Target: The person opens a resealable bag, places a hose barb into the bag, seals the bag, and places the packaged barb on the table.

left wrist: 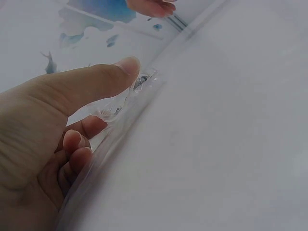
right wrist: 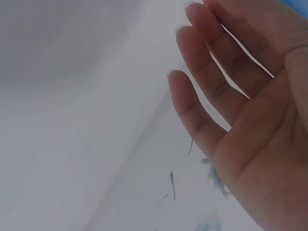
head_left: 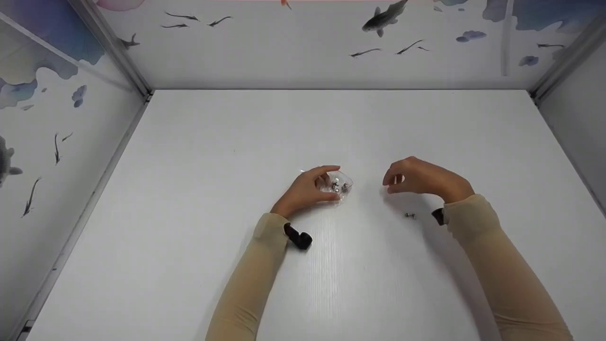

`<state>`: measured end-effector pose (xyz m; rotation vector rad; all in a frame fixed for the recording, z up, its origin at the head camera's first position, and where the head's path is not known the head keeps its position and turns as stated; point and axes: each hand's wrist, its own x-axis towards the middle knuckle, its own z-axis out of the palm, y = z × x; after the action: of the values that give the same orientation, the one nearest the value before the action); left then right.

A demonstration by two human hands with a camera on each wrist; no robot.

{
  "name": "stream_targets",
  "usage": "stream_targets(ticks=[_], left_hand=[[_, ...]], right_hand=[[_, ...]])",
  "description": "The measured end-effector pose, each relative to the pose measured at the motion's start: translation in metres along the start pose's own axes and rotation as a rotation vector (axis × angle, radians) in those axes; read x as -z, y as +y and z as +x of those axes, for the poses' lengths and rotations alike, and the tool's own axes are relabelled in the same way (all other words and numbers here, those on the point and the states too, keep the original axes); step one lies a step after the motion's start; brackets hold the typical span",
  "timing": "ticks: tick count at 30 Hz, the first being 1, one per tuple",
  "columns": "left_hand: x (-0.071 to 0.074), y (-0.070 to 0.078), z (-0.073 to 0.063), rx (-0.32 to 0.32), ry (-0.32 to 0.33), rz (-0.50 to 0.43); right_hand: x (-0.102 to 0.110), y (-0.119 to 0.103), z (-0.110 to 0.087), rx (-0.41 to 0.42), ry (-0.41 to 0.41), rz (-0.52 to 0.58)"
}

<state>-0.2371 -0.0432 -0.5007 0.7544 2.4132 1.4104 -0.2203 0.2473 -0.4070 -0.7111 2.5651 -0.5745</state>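
Observation:
My left hand (head_left: pixel 303 189) curls around a small clear plastic bag (head_left: pixel 349 182), with the thumb on its near side and a finger on its far side. Several small shiny metal pieces (head_left: pixel 337 186) show through the plastic. In the left wrist view the thumb lies against the crinkled bag (left wrist: pixel 150 74) and other fingers are bent behind it. To the right, my right hand (head_left: pixel 421 177) hovers over the table, fingers loosely bent. Its palm holds nothing in the right wrist view. Just below it lie small metal pieces (head_left: pixel 410 216), screw-like but too small to be sure.
The white tabletop (head_left: pixel 213 142) stretches around both hands. White panels with painted fish stand at the back (head_left: pixel 284 52) and left (head_left: pixel 94 128); a plain panel (head_left: pixel 577 104) is at the right. Each sleeve cuff carries a black wrist device (head_left: pixel 299 237).

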Motion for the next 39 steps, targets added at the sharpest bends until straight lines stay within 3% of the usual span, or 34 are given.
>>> stream_targets(ticks=[11,17,27,39], left_hand=[[0.0,-0.001,-0.003,0.031,-0.004,-0.053],[0.0,-0.001,-0.003,0.025,-0.004,-0.033],[0.001,-0.003,-0.001,0.013,0.006,-0.026],[0.0,-0.001,-0.001,0.015,0.007,-0.014]], right_hand=[[0.0,0.01,-0.026,-0.093,-0.107,0.043],[-0.006,0.016,-0.032,-0.128,-0.154,0.039],[-0.013,0.021,-0.033,-0.141,-0.193,0.067],[-0.018,0.022,-0.032,-0.083,-0.178,0.024]])
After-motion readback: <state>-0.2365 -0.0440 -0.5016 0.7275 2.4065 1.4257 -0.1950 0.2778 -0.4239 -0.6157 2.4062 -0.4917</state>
